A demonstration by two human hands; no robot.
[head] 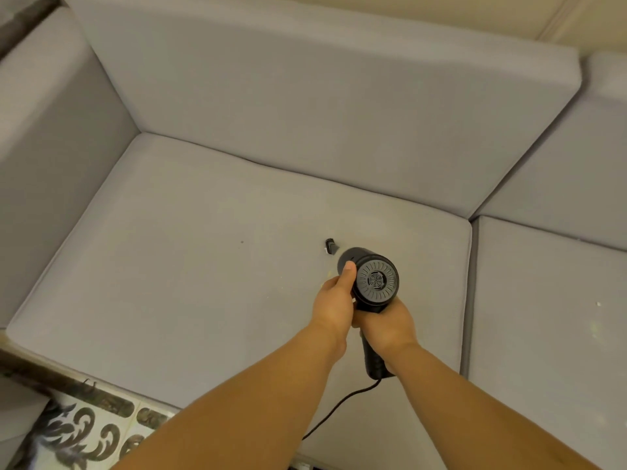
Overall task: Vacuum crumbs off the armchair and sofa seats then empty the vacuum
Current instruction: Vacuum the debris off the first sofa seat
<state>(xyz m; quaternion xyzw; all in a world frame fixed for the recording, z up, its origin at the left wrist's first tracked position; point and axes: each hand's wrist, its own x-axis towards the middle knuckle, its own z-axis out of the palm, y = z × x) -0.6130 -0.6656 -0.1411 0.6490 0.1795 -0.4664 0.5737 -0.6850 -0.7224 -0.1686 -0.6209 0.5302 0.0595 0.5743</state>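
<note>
Both hands hold a small black vacuum [375, 281] over the left seat cushion [210, 266] of a grey sofa [305, 106]. The right hand [386, 329] is curled around the handle, which points down toward the person. The left hand [334, 301] grips the side of the round body, with its thumb lying on top of the housing. The round vented back of the vacuum faces the camera. Its thin nozzle [330, 246] points away and reaches the cushion near the middle. A black cord [342, 407] hangs from the end of the handle and runs down over the front edge of the cushion. Some pale crumbs [598, 304] lie on the next cushion [549, 317] at the right. A patterned floor [88, 432] shows at the lower left.
</note>
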